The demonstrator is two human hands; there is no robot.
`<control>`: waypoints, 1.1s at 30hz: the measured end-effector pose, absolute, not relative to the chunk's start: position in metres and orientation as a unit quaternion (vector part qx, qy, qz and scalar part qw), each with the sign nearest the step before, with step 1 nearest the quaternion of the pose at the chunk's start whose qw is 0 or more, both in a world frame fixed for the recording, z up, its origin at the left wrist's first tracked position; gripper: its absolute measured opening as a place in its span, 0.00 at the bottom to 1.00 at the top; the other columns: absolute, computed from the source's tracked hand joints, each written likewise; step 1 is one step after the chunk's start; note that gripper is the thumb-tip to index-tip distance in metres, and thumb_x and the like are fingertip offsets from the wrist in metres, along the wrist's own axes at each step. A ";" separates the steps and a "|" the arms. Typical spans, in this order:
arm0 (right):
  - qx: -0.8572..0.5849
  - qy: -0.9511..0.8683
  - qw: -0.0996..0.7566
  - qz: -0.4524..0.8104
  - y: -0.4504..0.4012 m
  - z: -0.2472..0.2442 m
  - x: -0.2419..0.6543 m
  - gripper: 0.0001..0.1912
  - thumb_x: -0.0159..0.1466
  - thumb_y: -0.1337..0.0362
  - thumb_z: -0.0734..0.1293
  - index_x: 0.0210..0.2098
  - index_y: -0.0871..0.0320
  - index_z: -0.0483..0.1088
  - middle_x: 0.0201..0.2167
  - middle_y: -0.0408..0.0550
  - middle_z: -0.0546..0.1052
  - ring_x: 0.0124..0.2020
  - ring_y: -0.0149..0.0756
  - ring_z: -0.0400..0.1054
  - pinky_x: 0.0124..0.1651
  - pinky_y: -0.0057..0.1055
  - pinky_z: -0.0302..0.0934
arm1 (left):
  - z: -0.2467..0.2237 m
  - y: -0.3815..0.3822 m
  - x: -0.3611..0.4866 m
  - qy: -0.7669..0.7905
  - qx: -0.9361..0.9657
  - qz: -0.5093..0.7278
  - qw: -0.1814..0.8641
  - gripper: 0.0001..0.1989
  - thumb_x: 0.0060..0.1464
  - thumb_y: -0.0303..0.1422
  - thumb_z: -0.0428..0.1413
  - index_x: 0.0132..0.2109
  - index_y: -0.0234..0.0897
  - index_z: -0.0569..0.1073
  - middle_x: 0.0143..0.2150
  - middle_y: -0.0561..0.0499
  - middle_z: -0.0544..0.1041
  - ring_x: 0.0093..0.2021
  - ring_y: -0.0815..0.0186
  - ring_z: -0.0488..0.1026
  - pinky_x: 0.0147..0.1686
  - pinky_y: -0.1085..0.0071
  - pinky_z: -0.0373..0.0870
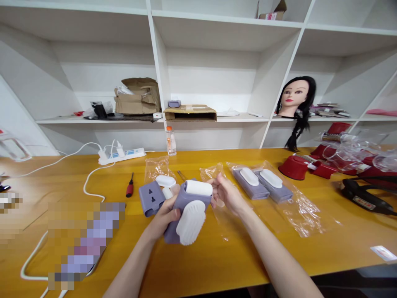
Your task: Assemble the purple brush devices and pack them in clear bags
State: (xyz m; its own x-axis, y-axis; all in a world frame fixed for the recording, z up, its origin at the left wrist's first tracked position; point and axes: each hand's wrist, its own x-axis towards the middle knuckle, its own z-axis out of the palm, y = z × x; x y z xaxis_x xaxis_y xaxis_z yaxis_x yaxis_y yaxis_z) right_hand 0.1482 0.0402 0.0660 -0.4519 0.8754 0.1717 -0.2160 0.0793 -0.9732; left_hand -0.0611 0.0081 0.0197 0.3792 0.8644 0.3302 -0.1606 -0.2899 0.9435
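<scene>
purple plastic body (182,219), white roller (198,188) across its far end, held up between both hands, closer to the left. long axis tilted: runs from low at the left palm, up and away toward the right hand. left hand (164,217) closed around the body's near side, fingers wrapped over it. right hand (225,193) half open, its fingers (217,186) reaching the roller's right end, not clearly closed on it. white ribbed oval cover (190,222) sits on the body, just right of the left hand. just beyond and left of the left hand: purple socket plate (151,198) with two outlet openings, white oval cap (165,181) near it. further left of that hand, red-handled screwdriver (129,185). right of the right hand: two purple units with white ovals (262,184), lying on clear plastic bags (297,211), yellow table (248,252) beneath all.
</scene>
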 end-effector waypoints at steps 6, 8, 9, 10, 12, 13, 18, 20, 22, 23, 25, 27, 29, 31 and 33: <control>-0.255 -0.642 0.466 0.553 0.032 0.070 0.148 0.15 0.55 0.53 0.65 0.28 0.60 0.68 0.15 0.37 0.64 0.13 0.22 0.57 0.17 0.22 0.44 | 0.018 0.008 -0.060 0.283 0.606 0.485 0.564 0.29 0.43 0.47 0.56 0.50 0.35 0.71 0.39 0.46 0.76 0.40 0.57 0.69 0.37 0.70 0.61; -0.272 -0.639 0.469 0.545 0.029 0.072 0.147 0.13 0.54 0.56 0.67 0.23 0.60 0.65 0.14 0.35 0.60 0.13 0.20 0.52 0.16 0.22 0.41 | 0.018 0.009 -0.058 0.281 0.615 0.478 0.561 0.28 0.43 0.46 0.57 0.50 0.36 0.71 0.39 0.47 0.76 0.42 0.56 0.68 0.39 0.69 0.61; -0.276 -0.633 0.474 0.547 0.028 0.072 0.146 0.14 0.54 0.57 0.66 0.20 0.59 0.62 0.14 0.35 0.58 0.13 0.20 0.50 0.15 0.21 0.39 | 0.018 0.009 -0.058 0.280 0.617 0.476 0.561 0.28 0.43 0.46 0.56 0.50 0.36 0.71 0.40 0.46 0.76 0.42 0.55 0.68 0.39 0.69 0.61; -0.276 -0.626 0.480 0.549 0.027 0.073 0.145 0.16 0.55 0.57 0.66 0.19 0.59 0.60 0.13 0.34 0.56 0.12 0.20 0.48 0.15 0.22 0.37 | 0.018 0.009 -0.058 0.280 0.616 0.475 0.563 0.28 0.43 0.47 0.56 0.50 0.35 0.71 0.40 0.46 0.76 0.42 0.55 0.68 0.39 0.69 0.61; -0.275 -0.619 0.485 0.553 0.026 0.072 0.143 0.17 0.56 0.56 0.64 0.18 0.59 0.58 0.13 0.34 0.53 0.13 0.20 0.45 0.15 0.22 0.35 | 0.018 0.009 -0.057 0.281 0.612 0.473 0.568 0.30 0.42 0.48 0.56 0.50 0.34 0.71 0.40 0.46 0.76 0.41 0.55 0.68 0.37 0.69 0.62; -0.275 -0.617 0.487 0.554 0.026 0.072 0.142 0.18 0.56 0.55 0.64 0.18 0.59 0.58 0.13 0.34 0.53 0.13 0.20 0.44 0.16 0.22 0.34 | 0.018 0.008 -0.057 0.283 0.609 0.473 0.571 0.30 0.42 0.48 0.57 0.50 0.34 0.72 0.39 0.45 0.76 0.41 0.55 0.69 0.35 0.70 0.62; -0.278 -0.596 0.501 0.563 0.024 0.073 0.138 0.18 0.56 0.54 0.64 0.18 0.58 0.57 0.14 0.34 0.52 0.14 0.20 0.42 0.16 0.22 0.34 | 0.014 0.007 -0.057 0.291 0.587 0.480 0.584 0.31 0.41 0.49 0.57 0.49 0.35 0.72 0.37 0.46 0.77 0.38 0.57 0.70 0.34 0.71 0.62; -0.279 -0.594 0.502 0.564 0.022 0.074 0.138 0.18 0.55 0.54 0.64 0.18 0.58 0.57 0.14 0.34 0.52 0.15 0.20 0.42 0.16 0.22 0.34 | 0.013 0.007 -0.057 0.294 0.582 0.482 0.585 0.31 0.40 0.49 0.57 0.50 0.35 0.72 0.37 0.46 0.77 0.38 0.57 0.70 0.34 0.70 0.62; -0.278 -0.599 0.497 0.563 0.021 0.073 0.137 0.18 0.55 0.53 0.64 0.19 0.59 0.57 0.14 0.34 0.53 0.14 0.20 0.43 0.16 0.22 0.35 | 0.013 0.008 -0.057 0.294 0.582 0.482 0.585 0.32 0.40 0.49 0.57 0.50 0.35 0.71 0.37 0.46 0.77 0.37 0.58 0.70 0.34 0.71 0.63; -0.278 -0.603 0.494 0.561 0.022 0.072 0.137 0.18 0.55 0.52 0.64 0.19 0.59 0.58 0.14 0.34 0.53 0.14 0.21 0.44 0.16 0.22 0.35 | 0.013 0.008 -0.057 0.294 0.584 0.482 0.584 0.32 0.40 0.49 0.57 0.50 0.35 0.72 0.37 0.46 0.77 0.37 0.58 0.70 0.34 0.71 0.63; -0.284 -0.609 0.487 0.558 0.023 0.071 0.137 0.19 0.57 0.49 0.61 0.22 0.59 0.61 0.14 0.35 0.56 0.13 0.21 0.45 0.16 0.22 0.36 | 0.014 0.008 -0.057 0.294 0.587 0.485 0.577 0.31 0.40 0.48 0.58 0.49 0.34 0.72 0.37 0.46 0.77 0.37 0.58 0.70 0.33 0.71 0.63; -0.316 -0.615 0.475 0.544 0.027 0.072 0.141 0.23 0.59 0.46 0.54 0.26 0.59 0.64 0.14 0.37 0.59 0.12 0.23 0.47 0.15 0.23 0.38 | 0.016 0.008 -0.057 0.296 0.585 0.492 0.572 0.30 0.40 0.47 0.58 0.48 0.33 0.73 0.37 0.45 0.77 0.37 0.57 0.70 0.34 0.71 0.63; -0.395 -0.639 0.457 0.476 0.035 0.073 0.149 0.26 0.61 0.46 0.48 0.30 0.60 0.65 0.15 0.39 0.62 0.12 0.25 0.50 0.16 0.24 0.42 | 0.016 0.008 -0.057 0.297 0.569 0.506 0.577 0.30 0.40 0.47 0.58 0.48 0.33 0.73 0.37 0.45 0.77 0.37 0.56 0.71 0.35 0.69 0.64; -0.510 -0.693 0.393 0.325 0.045 0.072 0.161 0.24 0.63 0.50 0.48 0.32 0.59 0.66 0.19 0.42 0.67 0.17 0.28 0.58 0.21 0.25 0.49 | 0.016 0.008 -0.057 0.295 0.536 0.528 0.589 0.30 0.39 0.47 0.58 0.49 0.34 0.72 0.36 0.45 0.77 0.38 0.55 0.72 0.37 0.68 0.65; -0.600 -0.740 0.262 0.155 0.055 0.068 0.173 0.17 0.61 0.55 0.54 0.33 0.59 0.67 0.25 0.46 0.71 0.27 0.32 0.65 0.29 0.27 0.53 | 0.016 0.009 -0.057 0.295 0.501 0.547 0.602 0.31 0.38 0.47 0.59 0.49 0.34 0.72 0.36 0.45 0.77 0.38 0.54 0.72 0.38 0.66 0.66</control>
